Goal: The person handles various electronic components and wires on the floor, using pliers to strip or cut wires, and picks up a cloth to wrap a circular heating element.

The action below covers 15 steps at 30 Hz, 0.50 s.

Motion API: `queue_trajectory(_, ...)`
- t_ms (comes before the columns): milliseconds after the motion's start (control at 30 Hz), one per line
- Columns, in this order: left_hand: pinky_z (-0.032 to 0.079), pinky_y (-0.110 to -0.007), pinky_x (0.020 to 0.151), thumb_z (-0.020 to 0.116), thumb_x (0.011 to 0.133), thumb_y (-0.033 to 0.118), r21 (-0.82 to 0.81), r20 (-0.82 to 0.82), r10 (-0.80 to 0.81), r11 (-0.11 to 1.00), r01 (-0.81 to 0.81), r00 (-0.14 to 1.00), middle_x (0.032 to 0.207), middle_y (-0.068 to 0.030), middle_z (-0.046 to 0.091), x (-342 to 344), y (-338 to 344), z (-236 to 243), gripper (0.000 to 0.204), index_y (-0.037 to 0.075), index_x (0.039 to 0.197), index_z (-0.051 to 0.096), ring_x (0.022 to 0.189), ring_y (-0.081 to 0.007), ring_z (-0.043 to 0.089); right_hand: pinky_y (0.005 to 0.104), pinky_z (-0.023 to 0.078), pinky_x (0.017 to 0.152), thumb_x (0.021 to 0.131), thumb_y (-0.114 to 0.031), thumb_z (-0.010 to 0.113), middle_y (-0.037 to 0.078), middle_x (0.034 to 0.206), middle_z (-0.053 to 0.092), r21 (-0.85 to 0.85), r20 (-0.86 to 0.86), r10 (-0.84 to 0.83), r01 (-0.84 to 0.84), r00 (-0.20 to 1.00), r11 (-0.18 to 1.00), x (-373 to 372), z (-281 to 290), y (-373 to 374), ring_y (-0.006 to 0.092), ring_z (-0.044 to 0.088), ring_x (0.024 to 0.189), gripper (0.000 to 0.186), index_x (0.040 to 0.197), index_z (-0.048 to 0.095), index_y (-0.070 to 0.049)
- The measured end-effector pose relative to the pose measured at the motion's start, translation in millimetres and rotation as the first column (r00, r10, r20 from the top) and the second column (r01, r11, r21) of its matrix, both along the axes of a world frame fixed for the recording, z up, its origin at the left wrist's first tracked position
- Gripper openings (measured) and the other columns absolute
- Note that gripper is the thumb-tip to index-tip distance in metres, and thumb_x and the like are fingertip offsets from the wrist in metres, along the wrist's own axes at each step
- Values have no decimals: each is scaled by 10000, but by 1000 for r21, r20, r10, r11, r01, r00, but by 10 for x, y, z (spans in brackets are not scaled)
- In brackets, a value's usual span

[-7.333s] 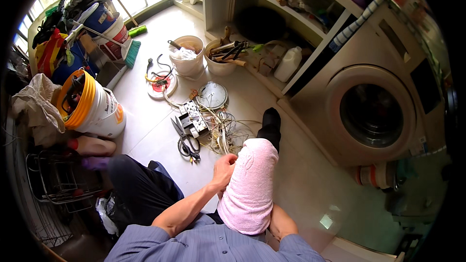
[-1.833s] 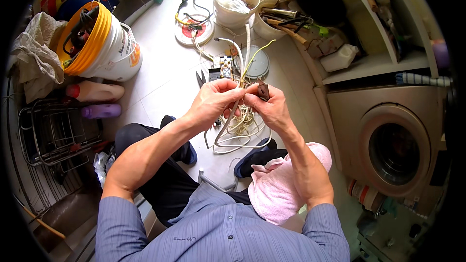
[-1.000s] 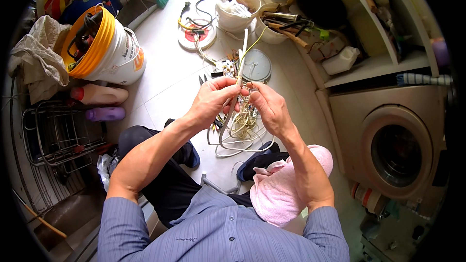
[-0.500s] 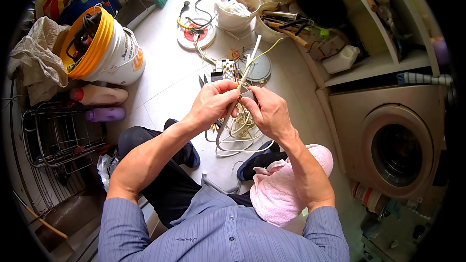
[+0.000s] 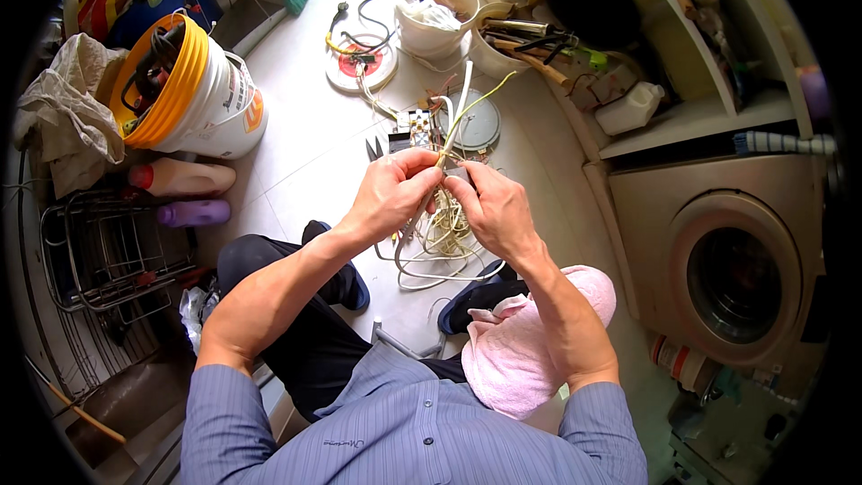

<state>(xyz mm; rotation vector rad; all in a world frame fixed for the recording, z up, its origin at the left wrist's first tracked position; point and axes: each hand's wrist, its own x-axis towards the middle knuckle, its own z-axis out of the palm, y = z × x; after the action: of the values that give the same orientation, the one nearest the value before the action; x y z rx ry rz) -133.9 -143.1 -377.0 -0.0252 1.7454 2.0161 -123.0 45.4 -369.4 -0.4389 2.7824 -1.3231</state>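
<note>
In front of me my left hand (image 5: pixel 395 193) is closed in a pinch around a pale electrical cable (image 5: pixel 460 128). Its upper end splits apart: a white length stands up beside a thin yellow-green wire (image 5: pixel 492 92). My right hand (image 5: pixel 496 208) pinches the same cable where it divides, fingertips nearly meeting those of the left. A small flat grey piece shows by the right fingertips; I cannot tell whether it is held. Below the hands, the cable's looser part hangs in loops over a tangle of cream wires (image 5: pixel 447 232) on the floor.
Beyond my hands lie scissor-like dark blades (image 5: pixel 374 149), a terminal block (image 5: pixel 419 128), a round grey disc (image 5: pixel 474 121) and a white-and-red reel (image 5: pixel 362 65). Buckets (image 5: pixel 437 18) stand behind. A yellow-rimmed tool bucket (image 5: pixel 211 94) is left, a washing machine (image 5: pixel 732 274) right, a pink towel (image 5: pixel 512 355) on my leg.
Both hands stay close together at the cable's split. The yellow-green wire and the white end have shifted slightly left, and the fingertips have moved a little.
</note>
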Motion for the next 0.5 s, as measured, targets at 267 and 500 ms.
queue_trajectory(267, 439, -215, 530, 570, 976, 130, -181, -100, -5, 983, -13, 995, 794, -20, 651, 23, 48, 7, 190, -4, 1086, 647, 619, -67, 583, 457, 520, 664, 943, -267, 620, 198, 879, 672, 71, -51, -97, 100, 994, 992, 46, -69, -67, 390, 654, 763, 264, 1004, 623, -10)
queue_trajectory(500, 429, -212, 520, 572, 987, 145, -98, -55, -20, 995, 14, 998, 735, -8, 615, -64, -9, 10, 171, -3, 1046, 633, 578, -64, 548, 453, 516, 640, 934, -282, 626, 176, 856, 670, 104, -151, -51, 67, 987, 992, -72, -176, 4, 370, 654, 744, 270, 1002, 630, -20)
